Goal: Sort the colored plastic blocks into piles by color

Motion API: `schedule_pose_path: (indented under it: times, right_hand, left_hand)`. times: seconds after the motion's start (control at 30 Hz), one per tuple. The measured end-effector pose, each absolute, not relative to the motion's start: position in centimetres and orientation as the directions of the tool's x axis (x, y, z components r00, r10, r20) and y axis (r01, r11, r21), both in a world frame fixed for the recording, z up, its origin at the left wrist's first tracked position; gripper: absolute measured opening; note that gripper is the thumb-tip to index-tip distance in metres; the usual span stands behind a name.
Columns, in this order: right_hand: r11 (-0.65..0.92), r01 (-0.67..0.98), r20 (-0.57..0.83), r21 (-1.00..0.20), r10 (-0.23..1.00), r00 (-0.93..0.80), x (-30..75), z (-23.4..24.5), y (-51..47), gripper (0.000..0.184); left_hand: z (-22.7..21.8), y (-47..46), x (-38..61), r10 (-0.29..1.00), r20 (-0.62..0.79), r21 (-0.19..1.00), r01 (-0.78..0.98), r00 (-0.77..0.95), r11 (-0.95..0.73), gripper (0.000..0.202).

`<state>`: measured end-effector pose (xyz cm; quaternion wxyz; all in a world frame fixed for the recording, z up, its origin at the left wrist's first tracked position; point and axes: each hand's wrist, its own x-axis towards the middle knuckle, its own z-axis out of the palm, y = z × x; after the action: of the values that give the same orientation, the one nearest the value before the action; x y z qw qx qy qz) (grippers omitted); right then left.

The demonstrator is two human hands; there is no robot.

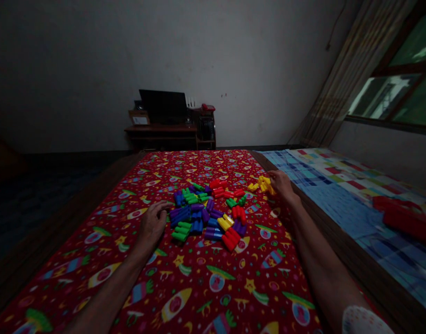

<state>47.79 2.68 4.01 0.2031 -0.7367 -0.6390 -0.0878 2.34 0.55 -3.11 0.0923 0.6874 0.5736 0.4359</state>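
Working surface: bench (81, 211) under red space-print cloth (206, 283), with bare wooden margins along left and right edges. Open room: wide strip of cloth near, between both forearms; further open cloth at far end and to left. Tighter clearance at right: right forearm close along cloth edge, with checked bedding (296, 174) just beyond the wooden margin and red bag-like item (403, 215) on top.

Block positions: loose pile at bench centre, made up of blue blocks (181, 216), purple blocks (213, 233), green blocks (181, 231), red blocks (231, 239) and yellow pair (225, 222). Separate yellow cluster (264, 184) to far right of pile, near cloth edge.

Left hand (153, 220): low at left edge of pile, fingers loosely bent and spread, thumb apart, nothing visibly held; contact with nearest blue blocks impossible to confirm. Right hand (282, 183): at right side of yellow cluster, fingers bent down against it; grip and degree of opening impossible to tell, with fingertips partly concealed.

Limits of view: overlapping blocks partly hidden within pile; left forearm cut off at near edge, white sleeve (362, 320) likewise at right. Dim far background, with dark monitor (167, 105) and small items alongside hard to make out.
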Motion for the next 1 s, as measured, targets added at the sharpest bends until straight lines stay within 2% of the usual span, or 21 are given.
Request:
schedule_pose_path:
  times: [0.07, 0.17, 0.3, 0.5, 0.63, 1.0]
  right_hand:
    - [-0.182, 0.953, 0.409, -0.242, 0.871, 0.270, 49.6, 3.5, 2.9, 0.039]
    - [-0.274, 0.924, 0.337, -0.265, 0.872, 0.355, 52.1, 1.9, 3.1, 0.039]
    - [-0.226, 0.936, 0.236, -0.270, 0.927, 0.292, 53.9, -0.3, 3.2, 0.041]
    - [-0.266, 0.898, 0.348, -0.350, 0.853, 0.389, 53.6, -0.4, 3.8, 0.036]
    - [-0.249, 0.869, 0.402, -0.427, 0.808, 0.430, 53.2, 0.5, 3.9, 0.039]
    - [-0.234, 0.911, 0.200, -0.340, 0.928, 0.313, 53.5, 0.4, 4.3, 0.046]
  left_hand:
    - [-3.2, 0.6, 2.3, 0.864, 0.502, 0.628, 0.705, -0.043, -0.329, 0.032]
    - [-3.5, 0.7, 2.2, 0.864, 0.500, 0.631, 0.706, -0.051, -0.324, 0.032]
    - [-3.7, 1.0, 2.1, 0.870, 0.490, 0.625, 0.716, -0.052, -0.310, 0.035]
    - [-3.3, 0.6, 2.0, 0.875, 0.482, 0.623, 0.721, -0.049, -0.303, 0.035]
    - [-3.1, 0.4, 2.0, 0.878, 0.479, 0.623, 0.716, -0.029, -0.316, 0.033]
    - [-3.1, 0.3, 2.2, 0.868, 0.495, 0.625, 0.708, -0.033, -0.329, 0.033]
